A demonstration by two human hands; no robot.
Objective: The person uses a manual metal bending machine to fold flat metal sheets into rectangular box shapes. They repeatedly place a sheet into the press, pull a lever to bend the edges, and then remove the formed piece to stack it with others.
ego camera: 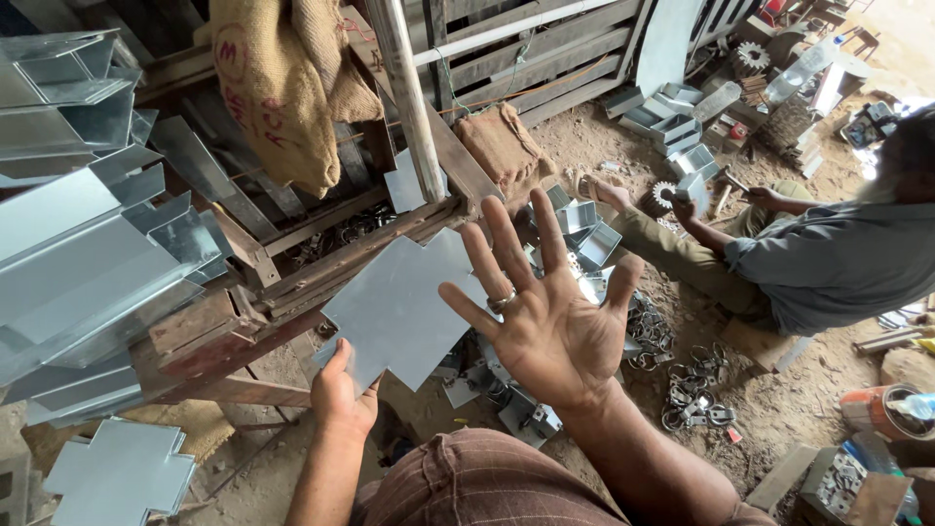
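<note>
A seated co-worker [808, 253] works on the dirt floor [779, 409] at right. Folded metal trays [88, 253] are stacked at left. The left hand [343, 394] pinches a cross-shaped metal sheet [399, 307], apparently resting against the wooden frame [292, 282]. The right hand [545, 317] hovers beside it, grip spread, ring [503, 301] showing.
</note>
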